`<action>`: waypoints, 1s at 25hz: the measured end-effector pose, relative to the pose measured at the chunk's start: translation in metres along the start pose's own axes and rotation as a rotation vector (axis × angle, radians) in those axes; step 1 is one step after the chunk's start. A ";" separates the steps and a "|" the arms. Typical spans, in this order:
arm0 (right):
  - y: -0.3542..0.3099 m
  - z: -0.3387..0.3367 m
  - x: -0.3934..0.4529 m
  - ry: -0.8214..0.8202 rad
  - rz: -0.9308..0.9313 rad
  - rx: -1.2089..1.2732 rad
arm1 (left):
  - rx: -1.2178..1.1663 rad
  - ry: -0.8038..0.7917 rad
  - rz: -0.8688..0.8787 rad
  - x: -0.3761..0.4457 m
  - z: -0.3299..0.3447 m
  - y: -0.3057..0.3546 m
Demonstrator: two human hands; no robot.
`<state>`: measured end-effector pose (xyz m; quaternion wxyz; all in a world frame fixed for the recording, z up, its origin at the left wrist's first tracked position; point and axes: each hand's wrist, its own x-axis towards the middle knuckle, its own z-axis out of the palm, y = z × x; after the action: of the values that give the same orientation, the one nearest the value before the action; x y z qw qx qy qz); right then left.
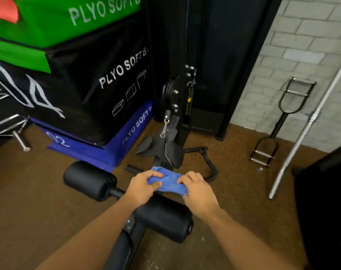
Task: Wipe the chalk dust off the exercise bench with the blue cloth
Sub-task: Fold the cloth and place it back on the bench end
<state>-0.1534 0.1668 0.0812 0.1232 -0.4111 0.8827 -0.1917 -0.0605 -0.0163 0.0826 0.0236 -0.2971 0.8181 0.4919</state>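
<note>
I hold a crumpled blue cloth (168, 180) in the air between both hands, above the foot end of the black exercise bench. My left hand (143, 189) pinches its left side, and my right hand (197, 190) grips its right side. Below them sit the bench's two black foam rollers, the left roller (89, 180) and the right roller (163, 217), on a black frame (124, 246) that runs toward me. White chalk specks show on the frame and on the floor beside it. The bench seat is out of view.
Stacked plyo soft boxes, green, black (83, 82) and blue, stand at the left. A black cable machine (177, 98) rises ahead, with a curved bar (208, 164) on the brown floor. A row handle (278, 121) and a steel barbell (310, 121) lean on the brick wall.
</note>
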 end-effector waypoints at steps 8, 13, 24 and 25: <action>0.001 0.080 -0.032 -0.133 -0.100 0.017 | 0.304 -0.153 0.171 -0.005 0.008 -0.092; -0.002 0.055 -0.025 -0.212 -0.084 0.162 | 0.375 -0.170 0.158 -0.005 0.001 -0.081; 0.008 0.091 -0.018 -0.218 0.051 -0.064 | 0.863 0.032 0.651 -0.001 0.033 -0.051; 0.007 0.092 -0.019 -0.185 0.041 -0.074 | 0.803 -0.061 0.694 0.003 0.041 -0.058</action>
<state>-0.1118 0.1637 -0.0034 0.1927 -0.4132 0.8822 -0.1177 -0.0440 -0.0044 0.0146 -0.0050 0.0379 0.9912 0.1271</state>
